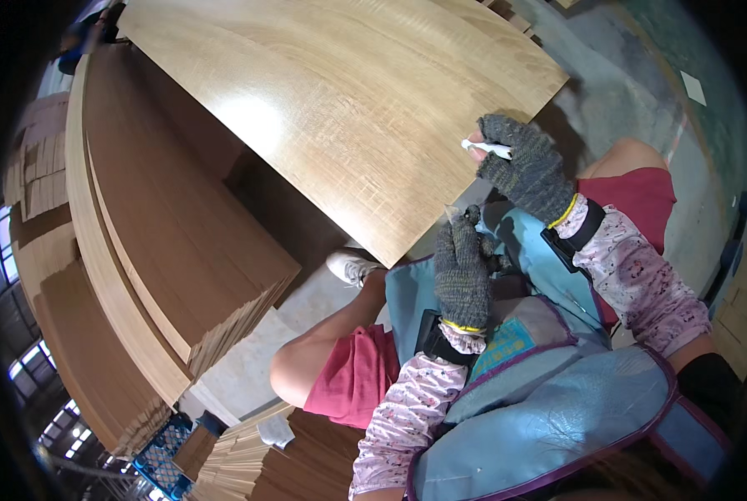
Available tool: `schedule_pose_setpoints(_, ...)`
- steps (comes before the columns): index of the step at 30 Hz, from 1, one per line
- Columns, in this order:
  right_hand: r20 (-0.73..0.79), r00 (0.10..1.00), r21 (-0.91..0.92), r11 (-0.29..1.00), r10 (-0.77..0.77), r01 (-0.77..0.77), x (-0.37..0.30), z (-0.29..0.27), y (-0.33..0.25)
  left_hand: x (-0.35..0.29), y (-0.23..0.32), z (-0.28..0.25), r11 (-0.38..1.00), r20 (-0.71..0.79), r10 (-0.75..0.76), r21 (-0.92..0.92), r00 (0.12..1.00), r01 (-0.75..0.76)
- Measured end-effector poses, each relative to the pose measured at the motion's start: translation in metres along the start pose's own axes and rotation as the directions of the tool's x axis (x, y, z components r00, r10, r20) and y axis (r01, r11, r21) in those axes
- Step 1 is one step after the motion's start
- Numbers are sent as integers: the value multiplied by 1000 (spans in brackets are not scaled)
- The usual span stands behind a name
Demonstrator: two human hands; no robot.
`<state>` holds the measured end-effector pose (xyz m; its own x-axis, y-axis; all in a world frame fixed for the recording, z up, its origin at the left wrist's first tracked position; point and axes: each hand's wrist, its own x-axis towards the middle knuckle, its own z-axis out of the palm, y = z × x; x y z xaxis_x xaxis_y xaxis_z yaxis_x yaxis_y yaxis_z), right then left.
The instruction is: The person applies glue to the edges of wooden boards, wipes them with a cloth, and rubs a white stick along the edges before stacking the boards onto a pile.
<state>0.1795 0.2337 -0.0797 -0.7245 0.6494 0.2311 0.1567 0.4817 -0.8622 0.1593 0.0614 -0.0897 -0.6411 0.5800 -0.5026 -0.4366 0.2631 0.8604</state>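
Observation:
A wood-grain panel (340,108) with a pale, glossy face lies in front of me, its near corner pointing toward my lap. My right hand (528,163), in a grey knit fingerless glove, rests over the panel's right edge. It is closed around a slim white pen-like stick (488,149). My left hand (463,271), gloved alike, is just off the panel's near edge, above my apron (557,417). Its fingers are drawn together, with a small pale bit (452,214) at the tips that I cannot make out.
To the left stand long stacks of brown boards (165,192) with pale edges. More boards (240,455) and a blue plastic crate (163,455) are at the lower left. A white sheet (692,88) lies on the floor at the far right. A shoe (353,267) is beneath the panel's near corner.

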Motion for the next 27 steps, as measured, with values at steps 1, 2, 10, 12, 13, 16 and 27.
schedule_pose_setpoints(1, 17, 1000, -22, 1000, 7, -7, 1, -2, 0, 3, -1, 0, 1000, 18, 0, -16, 1000, 0)
schedule_pose_setpoints(2, 34, 999, -44, 999, 15, -13, 1, -3, 0, 3, -1, -2, 1000, 17, 1, -17, 1000, -1)
schedule_pose_setpoints(10, 47, 999, -80, 997, -8, 11, 3, -2, -2, -4, -4, 2, 942, 27, 212, 259, 977, -212)
schedule_pose_setpoints(12, 38, 999, -69, 997, -23, 26, 2, -2, 0, 3, -13, 0, 952, 24, 207, 225, 978, -207)
schedule_pose_setpoints(13, 34, 999, -60, 998, -14, 16, 1, -3, 2, 7, -20, -1, 961, 23, 197, 193, 980, -198)
schedule_pose_setpoints(16, 52, 999, -81, 997, -17, 21, 2, -4, 1, 11, -35, -14, 372, 178, 628, 787, 758, -493)
schedule_pose_setpoints(27, 24, 1000, -34, 999, 0, 1, 1, -2, -3, 8, -31, -6, 889, -15, 320, 350, 947, -295)
